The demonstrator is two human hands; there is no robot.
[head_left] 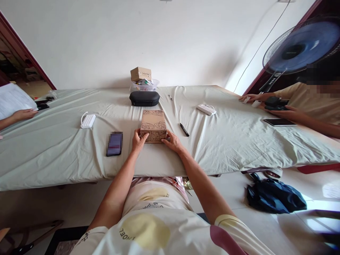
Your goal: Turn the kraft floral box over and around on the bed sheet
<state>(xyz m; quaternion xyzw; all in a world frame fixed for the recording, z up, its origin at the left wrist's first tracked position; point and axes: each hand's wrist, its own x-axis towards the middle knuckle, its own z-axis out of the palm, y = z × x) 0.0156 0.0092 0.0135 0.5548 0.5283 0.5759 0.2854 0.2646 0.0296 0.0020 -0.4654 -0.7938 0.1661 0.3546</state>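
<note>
A brown cardboard box (153,124) printed with a rose pattern sits on the pale cloth-covered table (228,141) in front of me. My left hand (138,140) grips its near left corner, thumb on the front face. My right hand (172,141) holds the near right corner, fingers against the side. A phone (114,143) lies just left of my left hand. A black marker (184,129) rests to the right of the box.
A black case (144,98) lies behind the box, with a clear tub (145,85) and small carton (140,73) further back. White items (88,120) (206,109) flank it. Other people's hands (23,114) (285,112) rest at both ends. A fan (300,47) stands at right; a dark bag (275,196) lies on the floor.
</note>
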